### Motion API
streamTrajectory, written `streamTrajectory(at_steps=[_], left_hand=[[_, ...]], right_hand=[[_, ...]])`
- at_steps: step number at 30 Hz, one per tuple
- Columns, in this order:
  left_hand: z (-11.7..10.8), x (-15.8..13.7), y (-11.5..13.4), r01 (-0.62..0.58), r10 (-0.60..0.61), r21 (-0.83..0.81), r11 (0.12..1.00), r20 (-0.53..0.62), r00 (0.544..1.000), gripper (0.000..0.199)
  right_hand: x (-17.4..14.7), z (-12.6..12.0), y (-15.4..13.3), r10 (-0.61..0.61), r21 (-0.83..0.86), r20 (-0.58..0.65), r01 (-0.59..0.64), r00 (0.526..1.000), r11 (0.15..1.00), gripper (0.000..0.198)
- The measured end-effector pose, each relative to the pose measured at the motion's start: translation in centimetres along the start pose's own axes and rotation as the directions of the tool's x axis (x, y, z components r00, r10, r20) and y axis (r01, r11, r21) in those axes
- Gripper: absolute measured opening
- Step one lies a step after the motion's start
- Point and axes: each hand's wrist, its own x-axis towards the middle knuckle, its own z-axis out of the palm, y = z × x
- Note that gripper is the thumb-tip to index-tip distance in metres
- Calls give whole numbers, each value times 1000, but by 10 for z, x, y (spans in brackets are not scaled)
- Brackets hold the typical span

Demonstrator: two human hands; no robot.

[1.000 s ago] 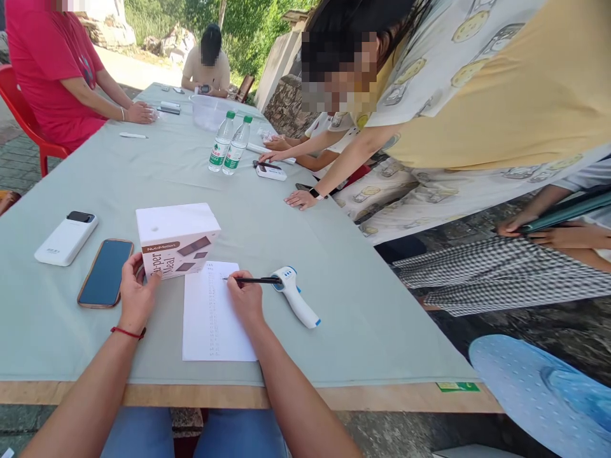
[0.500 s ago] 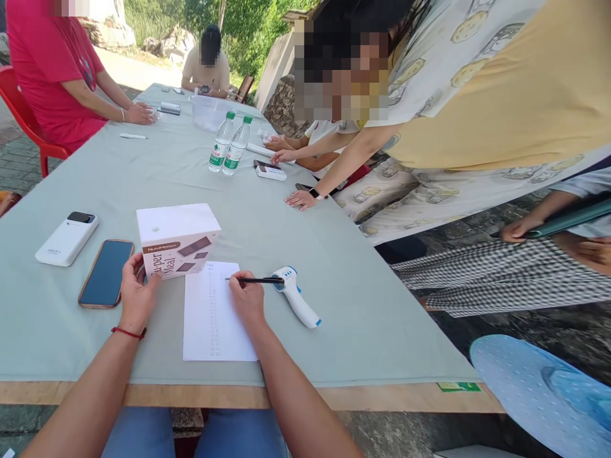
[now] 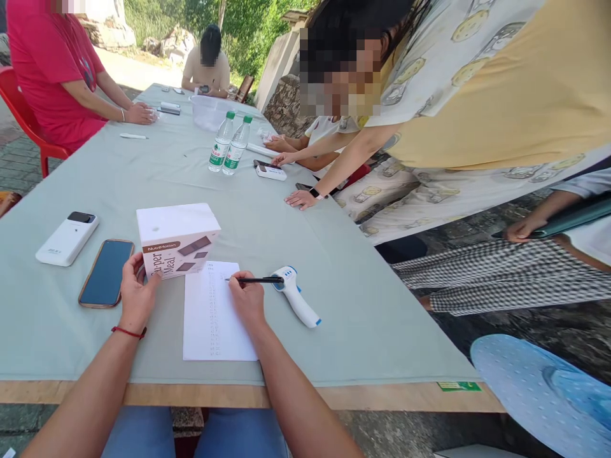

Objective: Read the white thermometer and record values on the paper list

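Observation:
My left hand (image 3: 138, 289) grips the near left corner of a white box (image 3: 177, 221) with brown print, thumb on its front face. In my right hand (image 3: 247, 298) is a black pen (image 3: 261, 280), its tip over a sheet of paper (image 3: 205, 331) that bears a column of small handwriting. The box stands at the paper's top edge and covers part of it. Right of the pen lies a white and blue infrared thermometer (image 3: 296, 298). A smartphone (image 3: 105, 273) lies face up beside my left hand, with a white power bank (image 3: 67, 239) further left.
Two water bottles (image 3: 227, 145) stand mid-table, before a clear plastic tub (image 3: 210, 113). A person in yellow (image 3: 458, 95) leans over the right edge, a hand (image 3: 300, 200) on the cloth near a white device (image 3: 270, 170). Others sit around the far end.
My hands, the box and the pen stay in place. At the right, the standing person in checked trousers has shifted slightly, and the leaning person's head has moved a little.

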Motion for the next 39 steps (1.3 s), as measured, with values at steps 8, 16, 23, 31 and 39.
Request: streamTrajectory(at_steps=[8, 16, 23, 31, 39], left_hand=[[1, 0, 2, 11, -11, -20, 1000, 0, 1000, 66], [0, 0, 2, 10, -10, -7, 1000, 2, 1000, 65], [0, 1, -2, -2, 2, -3, 1000, 6, 1000, 63], [2, 14, 10, -39, 25, 161, 986, 85, 996, 75], [-3, 27, 17, -122, 73, 179, 976, 257, 964, 67]], right_hand=[[1, 0, 1, 16, 19, -57, -15, 998, 1000, 15], [2, 0, 3, -8, -1, -40, 8, 999, 1000, 16], [1, -1, 3, 30, 33, -54, -28, 998, 999, 14], [4, -13, -2, 29, 115, -14, -28, 999, 993, 29], [-17, -59, -3, -46, -125, 125, 61, 991, 990, 38]])
